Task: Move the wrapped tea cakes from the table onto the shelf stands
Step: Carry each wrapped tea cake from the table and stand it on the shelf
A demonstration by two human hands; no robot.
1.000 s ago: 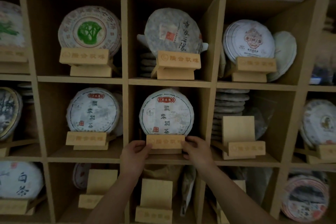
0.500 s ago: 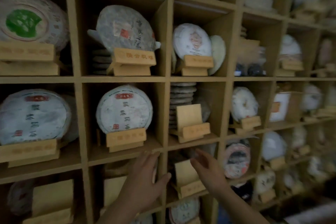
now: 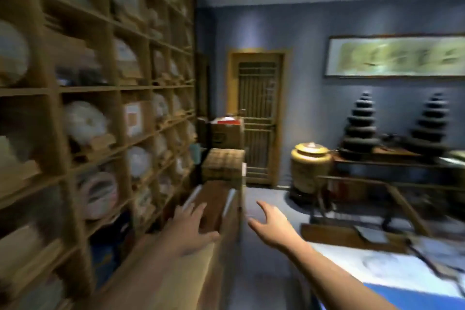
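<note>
The view is blurred by motion. The wooden shelf wall [image 3: 105, 98] runs along the left, its cubbies filled with round wrapped tea cakes [image 3: 84, 122] on wooden stands [image 3: 99, 142]. My left hand [image 3: 190, 228] is held out low in the middle, fingers spread, holding nothing. My right hand [image 3: 270, 225] is out beside it, fingers open and empty, away from the shelf. A table [image 3: 382, 263] with a pale top shows at the lower right; no tea cake can be made out on it.
A long wooden bench [image 3: 214, 206] runs along the shelf foot, with cardboard boxes [image 3: 226, 136] and a woven box [image 3: 222, 165] behind it. A lattice door [image 3: 258, 118] stands ahead. A yellow jar [image 3: 310, 167], dark stacked ornaments [image 3: 361, 128] and a low sideboard stand at right.
Both hands let go of the wooden stand under the tea cake and drew back from the shelf. The view swung right, from the cubbies toward the room and table.
</note>
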